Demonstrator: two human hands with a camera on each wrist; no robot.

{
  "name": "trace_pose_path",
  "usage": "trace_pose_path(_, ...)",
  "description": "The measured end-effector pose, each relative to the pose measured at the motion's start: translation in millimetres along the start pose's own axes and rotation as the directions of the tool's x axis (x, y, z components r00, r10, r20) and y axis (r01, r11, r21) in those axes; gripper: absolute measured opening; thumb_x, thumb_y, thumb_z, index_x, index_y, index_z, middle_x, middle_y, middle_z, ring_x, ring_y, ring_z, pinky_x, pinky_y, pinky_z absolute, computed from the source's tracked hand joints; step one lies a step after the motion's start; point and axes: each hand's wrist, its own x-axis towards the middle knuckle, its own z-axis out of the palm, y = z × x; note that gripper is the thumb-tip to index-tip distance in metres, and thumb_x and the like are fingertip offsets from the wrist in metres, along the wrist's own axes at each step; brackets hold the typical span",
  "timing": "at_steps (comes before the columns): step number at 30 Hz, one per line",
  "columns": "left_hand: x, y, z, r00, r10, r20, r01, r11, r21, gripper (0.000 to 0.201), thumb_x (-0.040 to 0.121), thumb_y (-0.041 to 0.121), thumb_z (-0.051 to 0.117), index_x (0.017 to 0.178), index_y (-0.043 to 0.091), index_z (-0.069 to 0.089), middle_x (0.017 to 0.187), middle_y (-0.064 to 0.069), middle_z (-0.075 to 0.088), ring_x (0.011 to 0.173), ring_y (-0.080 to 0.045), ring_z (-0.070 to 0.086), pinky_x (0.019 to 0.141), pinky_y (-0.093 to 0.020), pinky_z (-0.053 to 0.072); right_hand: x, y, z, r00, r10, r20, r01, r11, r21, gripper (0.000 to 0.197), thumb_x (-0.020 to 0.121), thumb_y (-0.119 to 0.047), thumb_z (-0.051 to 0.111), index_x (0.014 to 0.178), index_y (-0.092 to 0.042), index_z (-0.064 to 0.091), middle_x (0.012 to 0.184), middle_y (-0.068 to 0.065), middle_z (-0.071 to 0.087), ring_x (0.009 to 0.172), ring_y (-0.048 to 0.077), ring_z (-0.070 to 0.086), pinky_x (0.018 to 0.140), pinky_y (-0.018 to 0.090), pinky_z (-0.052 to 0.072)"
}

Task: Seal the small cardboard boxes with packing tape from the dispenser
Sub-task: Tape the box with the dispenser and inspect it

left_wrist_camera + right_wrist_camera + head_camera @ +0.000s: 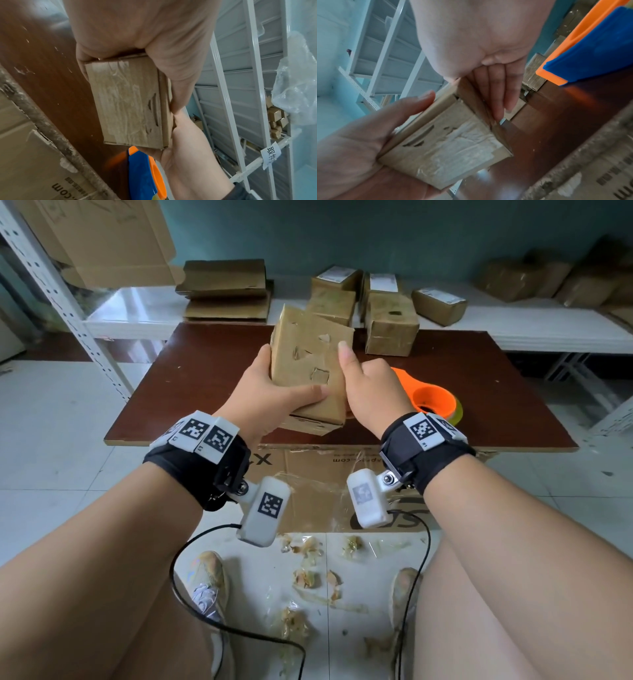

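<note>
Right now I hold a small cardboard box (308, 364) up above the front of a dark brown table (191, 378), tilted, between both my hands. My left hand (270, 395) grips its left side and near corner, thumb across the near end and fingers curled behind. My right hand (368, 392) grips the right side, thumb (347, 356) pressed up along the top face, straight fingers (498, 93) laid flat on the far side. The box's top face has torn patches; the face turned toward my wrists carries wrinkled clear tape (123, 94). I cannot tell what is inside the box, since it is closed.

Just beside my right hand, partly hidden behind it, an orange tape dispenser (431, 397) lies on the table; the wrist views show it has a blue part (140, 174). Its blade is out of sight.

Beyond the held box, at the table's far edge, another taped box (390, 326) stands. Behind it, on a white shelf (548, 323), sit more small boxes (438, 304), some with white labels, and a stack of flat cardboard (226, 292). Blurred wrapped parcels (555, 278) lie at the far right.

Under the table a large carton (308, 474) shows printed letters, cut off. Tape scraps (308, 577) litter the white tiled floor between my shoes, and a black cable (191, 604) loops from my wrist camera.
</note>
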Motion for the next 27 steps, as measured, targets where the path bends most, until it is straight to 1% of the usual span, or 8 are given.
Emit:
trace_pose_path(3, 3, -4, 2, 1.000, -0.007, 0.017, 0.006, 0.999, 0.040, 0.079, 0.073, 0.029, 0.098, 0.138, 0.023, 0.053, 0.124, 0.007, 0.074, 0.107, -0.006, 0.074, 0.092, -0.029, 0.063, -7, -1, 2, 0.998, -0.002, 0.061, 0.004, 0.999, -0.033, 0.073, 0.091, -0.086, 0.045, 0.060, -0.020, 0.041, 0.054, -0.007, 0.044, 0.055, 0.018, 0.045, 0.057, 0.032, 0.032)
trace_pose_path(6, 4, -9, 1, 0.998, -0.005, 0.061, 0.002, 0.998, 0.059, 0.107, 0.058, 0.036, 0.104, 0.147, 0.024, 0.046, 0.131, 0.008, 0.070, 0.117, -0.008, 0.071, 0.098, -0.033, 0.061, -11, -4, 2, 0.997, -0.042, 0.062, 0.048, 0.994, -0.096, 0.072, 0.086, -0.084, 0.058, 0.059, -0.018, 0.050, 0.046, -0.009, 0.049, 0.050, 0.012, 0.047, 0.049, 0.027, 0.032)
trace_pose_path(9, 4, -11, -3, 0.996, -0.007, 0.086, 0.003, 0.999, 0.048, 0.113, 0.052, 0.044, 0.105, 0.147, 0.027, 0.048, 0.132, 0.007, 0.073, 0.119, -0.011, 0.071, 0.104, -0.040, 0.059, -7, -1, 1, 0.998, -0.051, 0.038, 0.055, 0.994, -0.089, 0.077, 0.094, -0.079, 0.050, 0.057, -0.012, 0.046, 0.052, 0.002, 0.047, 0.054, 0.023, 0.047, 0.056, 0.034, 0.037)
trace_pose_path(13, 1, -10, -6, 0.997, 0.016, 0.074, -0.019, 0.999, 0.045, 0.113, 0.050, 0.055, 0.105, 0.146, 0.030, 0.051, 0.131, 0.009, 0.074, 0.121, -0.011, 0.070, 0.108, -0.042, 0.055, -6, -2, 2, 0.999, -0.009, 0.034, 0.009, 1.000, -0.011, 0.073, 0.104, -0.069, 0.039, 0.056, -0.015, 0.043, 0.056, 0.002, 0.050, 0.061, 0.025, 0.054, 0.066, 0.039, 0.045)
trace_pose_path(15, -1, -12, -4, 0.997, 0.035, 0.067, -0.039, 0.998, 0.051, 0.119, 0.048, 0.053, 0.106, 0.148, 0.028, 0.047, 0.133, 0.008, 0.072, 0.123, -0.012, 0.070, 0.106, -0.043, 0.057, -11, -4, 4, 0.997, -0.012, 0.081, 0.013, 1.000, -0.006, 0.071, 0.095, -0.079, 0.048, 0.059, -0.018, 0.045, 0.058, -0.003, 0.053, 0.061, 0.020, 0.057, 0.064, 0.042, 0.050)
trace_pose_path(17, -3, -14, -2, 0.997, 0.058, 0.055, -0.060, 0.997, 0.042, 0.122, 0.047, 0.046, 0.108, 0.148, 0.026, 0.045, 0.135, 0.007, 0.070, 0.124, -0.013, 0.069, 0.104, -0.046, 0.058, -16, -7, 5, 0.994, -0.050, 0.100, 0.056, 0.997, -0.058, 0.062, 0.086, -0.080, 0.062, 0.061, -0.025, 0.050, 0.056, -0.011, 0.053, 0.055, 0.011, 0.053, 0.055, 0.033, 0.040)
trace_pose_path(22, -3, -5, 0, 0.993, 0.119, -0.020, -0.118, 0.993, 0.018, 0.089, 0.068, 0.035, 0.102, 0.142, 0.023, 0.053, 0.128, 0.008, 0.074, 0.114, -0.006, 0.073, 0.097, -0.033, 0.061, -5, -8, 0, 0.991, -0.133, 0.011, 0.134, 0.985, -0.109, 0.076, 0.093, -0.079, 0.054, 0.055, -0.014, 0.039, 0.050, 0.001, 0.039, 0.052, 0.022, 0.041, 0.055, 0.035, 0.032)
trace_pose_path(27, -5, -1, 4, 0.979, 0.118, -0.165, -0.095, 0.986, 0.140, 0.051, 0.086, 0.062, 0.080, 0.128, 0.036, 0.069, 0.111, 0.017, 0.079, 0.099, 0.000, 0.076, 0.091, -0.036, 0.064, -5, -4, 0, 0.995, -0.099, -0.026, 0.098, 0.994, -0.046, 0.073, 0.109, -0.061, 0.035, 0.054, -0.013, 0.044, 0.053, 0.003, 0.051, 0.062, 0.029, 0.054, 0.066, 0.041, 0.042)
